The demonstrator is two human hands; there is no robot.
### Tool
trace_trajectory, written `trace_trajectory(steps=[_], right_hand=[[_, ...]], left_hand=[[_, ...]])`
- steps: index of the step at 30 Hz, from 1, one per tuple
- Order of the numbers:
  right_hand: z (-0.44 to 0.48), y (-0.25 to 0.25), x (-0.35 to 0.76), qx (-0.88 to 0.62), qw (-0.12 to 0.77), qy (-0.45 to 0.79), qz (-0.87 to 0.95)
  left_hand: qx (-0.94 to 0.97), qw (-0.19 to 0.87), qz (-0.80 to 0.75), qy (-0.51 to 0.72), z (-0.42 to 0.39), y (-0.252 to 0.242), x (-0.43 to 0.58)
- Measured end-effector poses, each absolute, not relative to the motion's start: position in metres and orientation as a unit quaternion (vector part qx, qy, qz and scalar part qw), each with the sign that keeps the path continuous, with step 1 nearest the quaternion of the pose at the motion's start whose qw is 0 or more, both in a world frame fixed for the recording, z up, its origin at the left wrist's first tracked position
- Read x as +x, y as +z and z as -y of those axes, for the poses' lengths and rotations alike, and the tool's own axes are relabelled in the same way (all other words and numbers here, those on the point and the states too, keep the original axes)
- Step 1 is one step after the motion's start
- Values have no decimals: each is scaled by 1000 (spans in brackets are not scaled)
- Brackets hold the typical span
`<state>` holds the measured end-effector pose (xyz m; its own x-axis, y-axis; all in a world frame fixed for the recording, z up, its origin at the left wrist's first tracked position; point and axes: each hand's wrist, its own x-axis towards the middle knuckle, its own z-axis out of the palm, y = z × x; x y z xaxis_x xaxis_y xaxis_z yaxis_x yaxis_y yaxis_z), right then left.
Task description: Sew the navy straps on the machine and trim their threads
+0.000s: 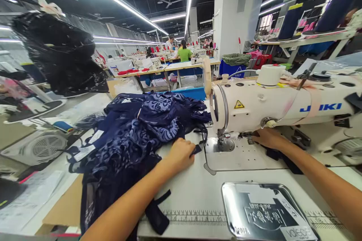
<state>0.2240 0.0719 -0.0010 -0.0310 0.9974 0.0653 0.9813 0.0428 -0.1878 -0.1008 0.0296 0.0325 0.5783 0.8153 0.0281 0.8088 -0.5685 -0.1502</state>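
Note:
My left hand (181,153) rests on the machine table left of the needle, its fingers closed on a narrow navy fabric strap (196,150). Beside it lies a heaped navy garment (135,131) with ruffles and light-blue patterned parts. My right hand (267,138) reaches under the arm of the white sewing machine (254,101), right of the presser foot (221,143). Its fingers are bent together near small metal parts; what they hold is hidden. Dark fabric (290,162) lies beneath my right forearm.
A metal tin lid (263,211) with labels lies at the front, by a printed ruler strip (186,218). A black plastic bag (62,52) hangs at upper left. Papers (34,196) lie at left. Thread cones (291,20) stand at upper right. People work at tables behind.

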Motion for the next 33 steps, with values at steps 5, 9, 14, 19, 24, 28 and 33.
trace_trajectory(steps=[5,9,14,19,24,28,33], right_hand=[[-66,-3,224,-705,100,33,701],[-58,0,231,-663,116,39,738],[-58,4,238,-623,130,68,768],[-57,8,241,-623,141,97,763],[-25,9,209,-582,201,133,777],[12,8,144,-462,284,212,813],[13,-1,82,-383,386,310,780]], left_hand=[[-838,46,544,-18,13,21,-93],[-844,45,533,-38,20,17,-91],[-854,34,517,-49,27,22,-90],[-863,68,496,-70,36,14,-90],[-874,106,462,-106,39,-2,-93],[-872,97,448,-170,39,-5,-95],[-879,79,424,-206,39,-5,-94]])
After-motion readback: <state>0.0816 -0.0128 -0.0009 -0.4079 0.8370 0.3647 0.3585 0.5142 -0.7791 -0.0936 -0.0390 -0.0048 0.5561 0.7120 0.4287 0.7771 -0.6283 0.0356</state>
